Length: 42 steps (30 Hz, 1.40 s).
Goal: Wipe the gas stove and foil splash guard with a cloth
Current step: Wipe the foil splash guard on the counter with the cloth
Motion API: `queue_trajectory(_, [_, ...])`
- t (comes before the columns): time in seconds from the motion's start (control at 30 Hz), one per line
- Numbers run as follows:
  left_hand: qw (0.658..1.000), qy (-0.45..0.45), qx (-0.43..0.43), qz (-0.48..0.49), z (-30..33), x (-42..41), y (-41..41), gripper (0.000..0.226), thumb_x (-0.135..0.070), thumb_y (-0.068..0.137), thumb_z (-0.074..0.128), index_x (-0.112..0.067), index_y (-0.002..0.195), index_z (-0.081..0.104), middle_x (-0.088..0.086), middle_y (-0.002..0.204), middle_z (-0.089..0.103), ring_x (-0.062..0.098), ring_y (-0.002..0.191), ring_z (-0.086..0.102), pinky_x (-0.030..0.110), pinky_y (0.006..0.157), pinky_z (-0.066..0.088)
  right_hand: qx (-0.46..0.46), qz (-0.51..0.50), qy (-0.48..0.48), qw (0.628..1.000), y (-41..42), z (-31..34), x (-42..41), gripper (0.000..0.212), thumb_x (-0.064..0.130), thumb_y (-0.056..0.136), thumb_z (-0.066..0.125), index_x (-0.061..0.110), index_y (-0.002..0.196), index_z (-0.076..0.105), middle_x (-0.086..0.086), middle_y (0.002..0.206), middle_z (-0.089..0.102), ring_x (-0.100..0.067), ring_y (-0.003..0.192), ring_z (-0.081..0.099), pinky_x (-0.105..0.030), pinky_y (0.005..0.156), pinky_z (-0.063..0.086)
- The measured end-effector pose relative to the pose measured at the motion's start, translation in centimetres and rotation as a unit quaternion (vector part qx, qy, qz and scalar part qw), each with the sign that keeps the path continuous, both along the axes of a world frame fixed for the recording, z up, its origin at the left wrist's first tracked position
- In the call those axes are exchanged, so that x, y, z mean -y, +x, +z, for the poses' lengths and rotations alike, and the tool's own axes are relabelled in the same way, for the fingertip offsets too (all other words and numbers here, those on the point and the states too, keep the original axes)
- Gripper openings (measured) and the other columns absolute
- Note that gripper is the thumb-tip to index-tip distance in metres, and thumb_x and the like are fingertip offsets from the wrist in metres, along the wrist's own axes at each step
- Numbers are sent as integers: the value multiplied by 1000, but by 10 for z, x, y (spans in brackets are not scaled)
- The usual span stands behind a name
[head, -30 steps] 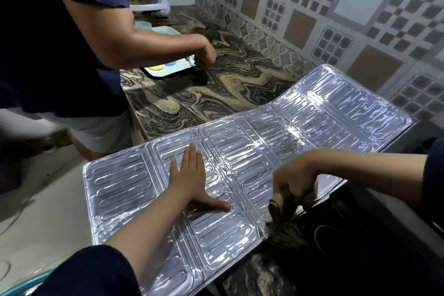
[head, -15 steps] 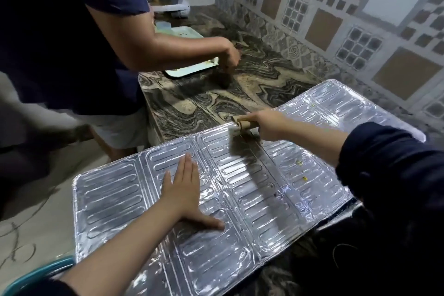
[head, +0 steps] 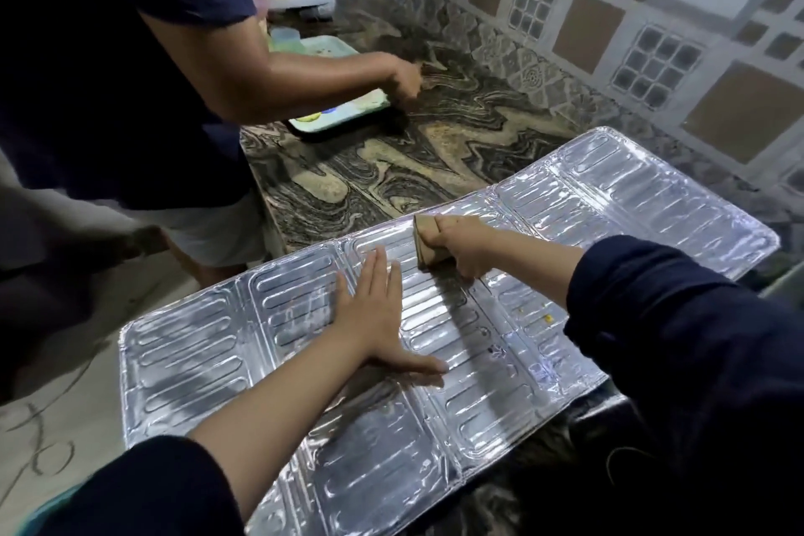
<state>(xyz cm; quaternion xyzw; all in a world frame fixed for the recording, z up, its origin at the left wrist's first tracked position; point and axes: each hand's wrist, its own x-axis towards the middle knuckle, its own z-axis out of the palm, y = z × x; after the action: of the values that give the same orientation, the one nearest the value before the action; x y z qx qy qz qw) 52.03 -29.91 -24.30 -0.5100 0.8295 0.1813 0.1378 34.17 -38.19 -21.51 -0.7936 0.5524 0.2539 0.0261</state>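
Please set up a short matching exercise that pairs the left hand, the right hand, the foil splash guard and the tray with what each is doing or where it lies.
Column one:
1. left hand
2. right hand
3. foil splash guard
4. tray

Column two:
A. lies unfolded across the stone counter, one end past its edge
B. fingers closed around a brown cloth
C. sits on the far counter, by the other person's arm
D. pressed flat, fingers spread, on the foil

Pairs: 1-D, 2-B, 3-A, 4-C.
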Motion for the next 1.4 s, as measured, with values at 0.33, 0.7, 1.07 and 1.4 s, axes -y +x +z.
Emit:
queue_trajectory(0.33, [999,10,40,6,-10,2,-9,161,-99,38,49,-7,146,-28,16,150,-39,32,141,-32,58,113,-9,13,-10,44,999,-8,5,0,82,13,75,69,26,147,31,-11,148,36,-34,122,50,-38,99,45])
queue_trajectory(0.7, [998,25,51,9,-12,6,-11,164,-99,35,49,-7,143,-33,16,145,-45,33,138,-37,60,112,-9,-21,32,194,980,-18,44,-89,64,13,84,63,24,142,38,-12,121,57,-27,104,57,-26,70,34])
queue_trajectory(1.07, [999,30,45,6,-13,4,-9,165,-101,34,46,-5,142,-33,17,144,-45,34,137,-37,61,112,-9,-50,-6,378,924,-39,51,-116,61,0,70,45,35,116,65,-3,85,58,-30,75,61,-48,78,55])
queue_trajectory(1.4, [998,38,49,5,-10,6,-8,166,-102,32,45,-5,142,-33,16,145,-45,33,137,-38,61,111,-9,-89,-78,430,895,-34,60,-124,35,-8,83,45,5,107,67,5,57,54,-12,56,42,-25,53,35])
